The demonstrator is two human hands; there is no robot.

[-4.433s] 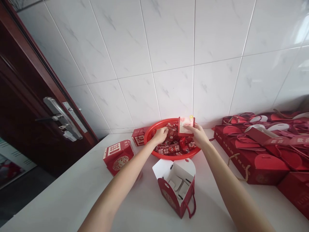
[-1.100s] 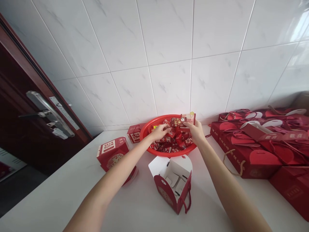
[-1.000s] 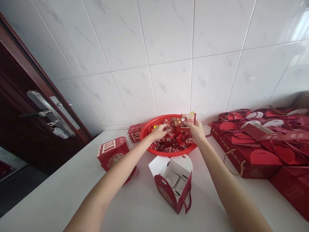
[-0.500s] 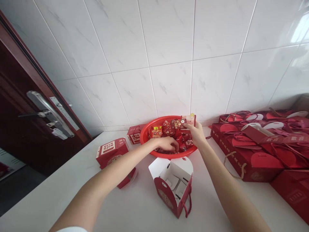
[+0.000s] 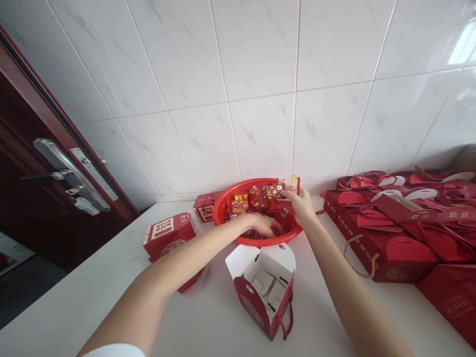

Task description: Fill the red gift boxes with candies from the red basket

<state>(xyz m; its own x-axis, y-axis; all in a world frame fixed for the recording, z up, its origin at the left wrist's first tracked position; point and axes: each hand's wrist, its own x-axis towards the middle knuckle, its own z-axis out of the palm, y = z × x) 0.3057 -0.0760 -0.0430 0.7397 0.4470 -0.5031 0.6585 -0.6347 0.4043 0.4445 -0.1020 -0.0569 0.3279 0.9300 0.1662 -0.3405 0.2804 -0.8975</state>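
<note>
My left hand [image 5: 266,226] reaches down into a red plastic basket [image 5: 226,194], its fingers curled among red snack packets. A red packet [image 5: 283,216] with a small printed label touches or nearly touches its fingertips; what the fingers grip is hidden. Over the basket's right rim, my right hand [image 5: 303,204] is closed on a pale and red snack packet [image 5: 292,185]. Beside that packet lies a dark red one with gold lettering [image 5: 270,191]. In front of the basket stands an open red gift box [image 5: 256,302] with a white inside and a cord handle.
Closed red gift boxes [image 5: 405,250] with rope handles crowd the right side of the white table [image 5: 208,322]. Another red box [image 5: 169,230] is on the left, near a clear round container. A smaller one [image 5: 204,206] sits behind. A tiled wall borders the back; a door is at left.
My left hand has moved slightly right within the basket, and a red packet by its fingers has turned to show its label. My right hand still holds its packet. The view shifted slightly.
</note>
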